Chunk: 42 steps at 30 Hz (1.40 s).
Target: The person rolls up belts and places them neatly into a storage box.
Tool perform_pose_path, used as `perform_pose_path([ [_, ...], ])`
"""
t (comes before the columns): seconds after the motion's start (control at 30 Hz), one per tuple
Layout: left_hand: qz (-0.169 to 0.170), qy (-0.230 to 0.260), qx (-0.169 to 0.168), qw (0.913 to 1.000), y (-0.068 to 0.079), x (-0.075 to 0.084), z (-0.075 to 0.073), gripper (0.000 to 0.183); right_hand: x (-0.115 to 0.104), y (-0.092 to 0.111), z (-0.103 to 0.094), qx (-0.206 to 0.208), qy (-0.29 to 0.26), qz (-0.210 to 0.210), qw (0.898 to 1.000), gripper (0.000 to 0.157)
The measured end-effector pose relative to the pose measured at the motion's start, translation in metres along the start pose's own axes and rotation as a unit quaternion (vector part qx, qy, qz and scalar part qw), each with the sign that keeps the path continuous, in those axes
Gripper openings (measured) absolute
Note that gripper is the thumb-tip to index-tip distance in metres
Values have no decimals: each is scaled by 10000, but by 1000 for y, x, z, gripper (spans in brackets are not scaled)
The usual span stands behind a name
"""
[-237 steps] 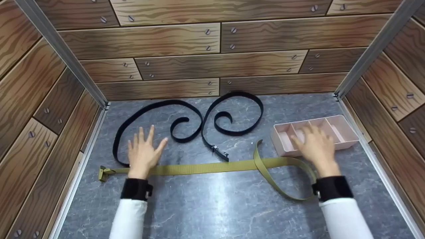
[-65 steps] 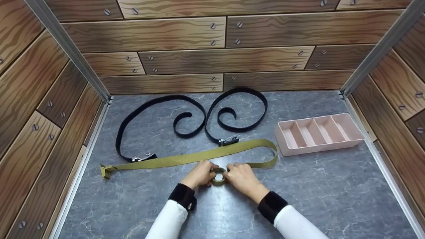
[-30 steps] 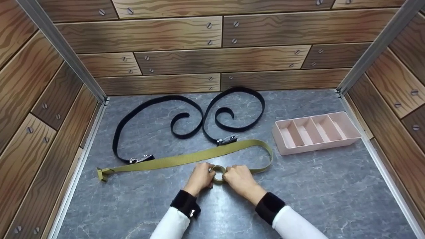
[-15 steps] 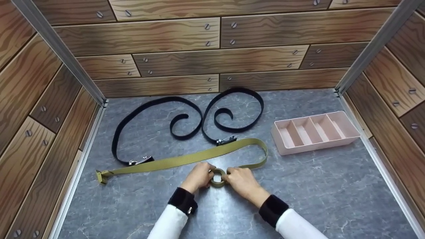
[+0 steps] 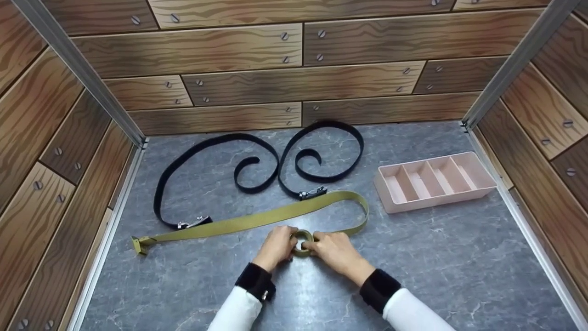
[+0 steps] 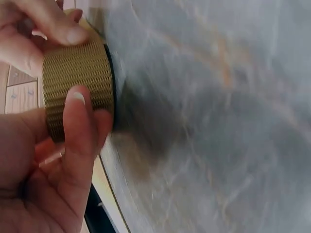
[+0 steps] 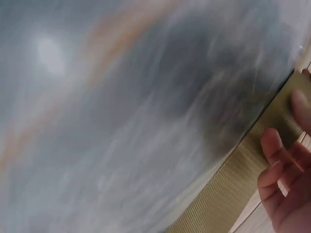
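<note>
An olive-green webbing belt (image 5: 271,217) lies on its edge across the grey marbled surface, its buckle (image 5: 140,245) at the far left. From there it runs right, bends back, and ends in a small round coil (image 5: 302,253). My left hand (image 5: 277,243) pinches the coil's left side; in the left wrist view, fingers and thumb hold the ribbed roll (image 6: 77,73). My right hand (image 5: 337,250) pinches its right side, a fingertip inside the ring. In the right wrist view, the fingers (image 7: 273,143) touch the band (image 7: 218,194) leading into the coil.
Two black belts with metal buckles lie behind the olive one: a left belt (image 5: 158,195) and a right belt (image 5: 359,151), both ending in loose spirals. A pale pink divided box (image 5: 434,203) stands at the right. Wood-patterned walls (image 5: 243,87) enclose the back and sides.
Both hands came from lying spread apart to the middle, and the belt's right end was rolled into a coil. Over the last second the loop on the right has shortened slightly.
</note>
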<state>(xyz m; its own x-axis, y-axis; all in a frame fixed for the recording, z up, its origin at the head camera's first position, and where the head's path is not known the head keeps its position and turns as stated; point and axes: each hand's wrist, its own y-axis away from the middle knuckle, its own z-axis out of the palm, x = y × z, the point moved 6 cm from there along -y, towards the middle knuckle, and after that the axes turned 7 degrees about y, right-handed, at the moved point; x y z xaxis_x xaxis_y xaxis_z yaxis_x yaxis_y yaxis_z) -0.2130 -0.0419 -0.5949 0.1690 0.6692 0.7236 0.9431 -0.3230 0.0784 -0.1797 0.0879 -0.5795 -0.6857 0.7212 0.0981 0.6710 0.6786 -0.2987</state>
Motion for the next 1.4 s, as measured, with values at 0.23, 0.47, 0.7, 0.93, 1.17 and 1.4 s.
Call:
perform_pose_path([
  [0.23,122,-126,37,9998,-4,2,-2,10,4,-4,5,-447,-151,171,9987,16],
  [0.47,-95,-39,464,9989,1,1,0,13,0,-4,5,-375,-44,323,9988,19],
  [0.7,300,-363,-408,9981,-5,2,3,22,13,-3,0,-504,229,3,9985,13],
  [0.93,308,-504,393,9975,0,3,2,6,4,-5,1,-252,599,-306,9974,11],
  [1.17,308,-559,401,9972,3,6,0,13,1,-5,1,-415,268,64,9988,16],
  [1.4,930,-991,-374,9900,-4,9,1,13,12,-6,-3,-572,95,-142,9982,14],
])
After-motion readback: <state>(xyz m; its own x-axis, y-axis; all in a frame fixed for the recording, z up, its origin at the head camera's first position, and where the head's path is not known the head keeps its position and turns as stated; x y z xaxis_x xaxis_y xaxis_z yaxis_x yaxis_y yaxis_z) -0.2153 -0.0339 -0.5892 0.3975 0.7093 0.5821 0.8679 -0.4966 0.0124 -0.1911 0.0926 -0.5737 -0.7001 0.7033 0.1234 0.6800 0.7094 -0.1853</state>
